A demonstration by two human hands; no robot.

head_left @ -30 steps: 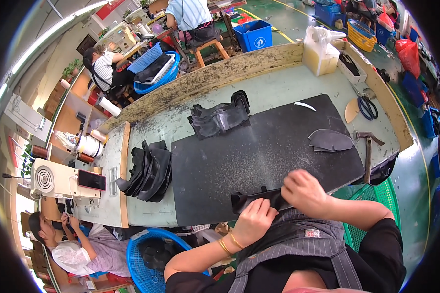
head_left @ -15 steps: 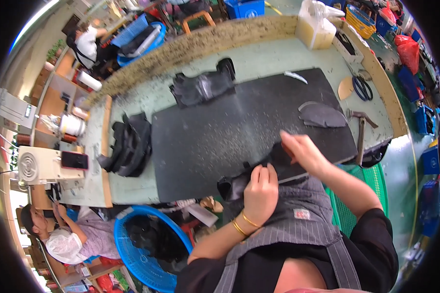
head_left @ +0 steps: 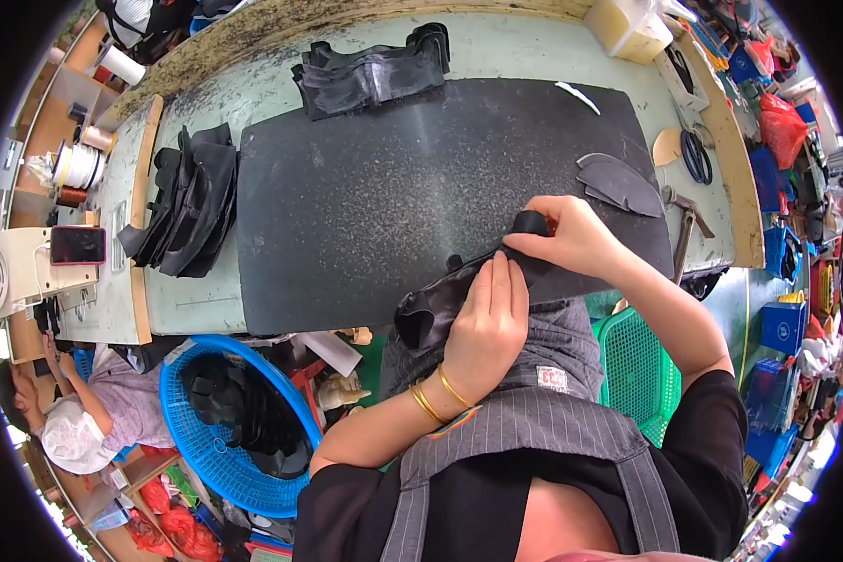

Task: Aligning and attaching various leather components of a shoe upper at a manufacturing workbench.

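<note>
A long black leather-like piece lies along the near edge of the black mat, its left end curled open. Across its middle my left hand presses with fingers held together; the thumb is hidden. My right hand pinches the piece's right end between thumb and fingers, where a rounded black part stands up. A bit of red shows inside that grip, too small to make out. Two dark curved pieces lie beyond my right hand.
Stacked black pieces lie at the mat's far edge and left side. On the right are a hammer, scissors and a glue container. Blue and green baskets stand below. A co-worker sits at left.
The head view has shifted, so the table sits higher and further left. My right hand has turned from an upright fist-like pose to a pinch at the piece's end. My left hand stays on the piece.
</note>
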